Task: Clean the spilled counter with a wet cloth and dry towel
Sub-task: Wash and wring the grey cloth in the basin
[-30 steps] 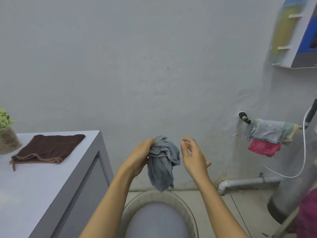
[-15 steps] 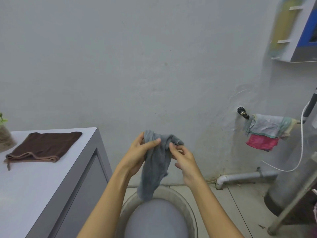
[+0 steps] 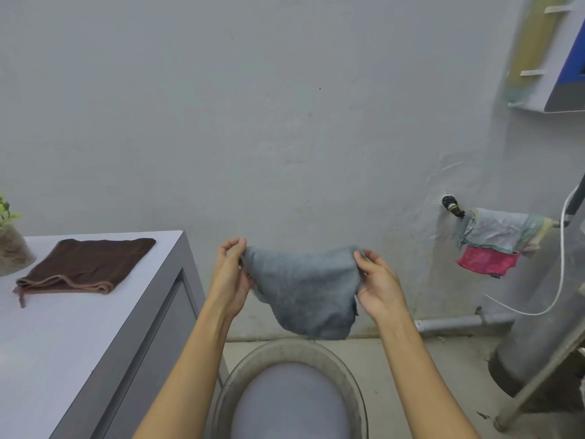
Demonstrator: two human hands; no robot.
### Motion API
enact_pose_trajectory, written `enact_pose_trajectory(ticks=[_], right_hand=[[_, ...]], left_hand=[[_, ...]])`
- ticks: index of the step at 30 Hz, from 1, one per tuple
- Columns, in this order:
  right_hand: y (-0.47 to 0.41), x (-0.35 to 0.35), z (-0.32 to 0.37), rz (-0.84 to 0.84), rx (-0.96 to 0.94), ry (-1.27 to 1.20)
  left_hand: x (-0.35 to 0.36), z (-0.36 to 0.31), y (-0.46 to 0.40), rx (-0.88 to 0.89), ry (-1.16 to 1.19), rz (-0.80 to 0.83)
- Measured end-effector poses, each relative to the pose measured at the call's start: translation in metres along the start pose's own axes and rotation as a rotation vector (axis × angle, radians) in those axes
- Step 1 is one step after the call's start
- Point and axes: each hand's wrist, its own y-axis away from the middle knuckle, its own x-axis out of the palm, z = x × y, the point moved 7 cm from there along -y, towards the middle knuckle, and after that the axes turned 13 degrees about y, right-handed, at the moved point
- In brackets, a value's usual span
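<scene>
Holding the grey cloth (image 3: 304,289) spread above the basin (image 3: 289,353) — both hands pinching it.
Left hand (image 3: 229,277) and right hand (image 3: 378,286) grip its top corners; brown towel (image 3: 85,264) lies folded on the bench (image 3: 60,337).

Pale grey flat-topped surface (image 3: 63,337) with folded dark brown cloth towel (image 3: 85,264) and glass-potted green plant (image 3: 11,248) on top.

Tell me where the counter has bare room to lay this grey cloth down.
Bare counter lies nearer you than the brown towel, out to its right edge. The far left is crowded: the towel sits beside the potted plant. Both hands hold the grey cloth over the basin.
</scene>
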Motion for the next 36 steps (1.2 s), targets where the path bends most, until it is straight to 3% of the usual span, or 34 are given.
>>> enact_pose_trajectory(ticks=[6,11,15,19,25,30,33,36], right_hand=[[0.001,-0.023,0.019,-0.06,-0.11,0.097],[0.003,-0.04,0.023,-0.139,-0.169,0.237],[0.002,-0.047,0.024,-0.148,-0.161,0.232],[0.003,-0.048,0.024,-0.193,-0.163,0.247],[0.001,-0.051,0.016,-0.211,-0.069,0.271],[-0.006,-0.053,0.012,-0.169,-0.023,0.301],[-0.004,-0.057,0.02,-0.279,-0.109,0.689],[-0.001,-0.052,0.032,-0.371,-0.229,1.019]], left_hand=[[-0.021,-0.013,-0.007,0.075,-0.235,-0.109],[-0.03,-0.018,-0.014,0.1,-0.823,-0.103],[-0.04,-0.021,-0.022,0.12,-0.887,-0.115],[-0.035,-0.024,-0.018,0.197,-1.115,-0.102],[-0.048,-0.022,-0.019,0.029,-1.301,-0.143],[-0.057,-0.02,-0.02,0.053,-1.12,-0.122],[-0.053,-0.023,-0.015,0.067,-0.955,-0.069],[-0.045,-0.017,-0.009,-0.087,-1.012,0.124]])
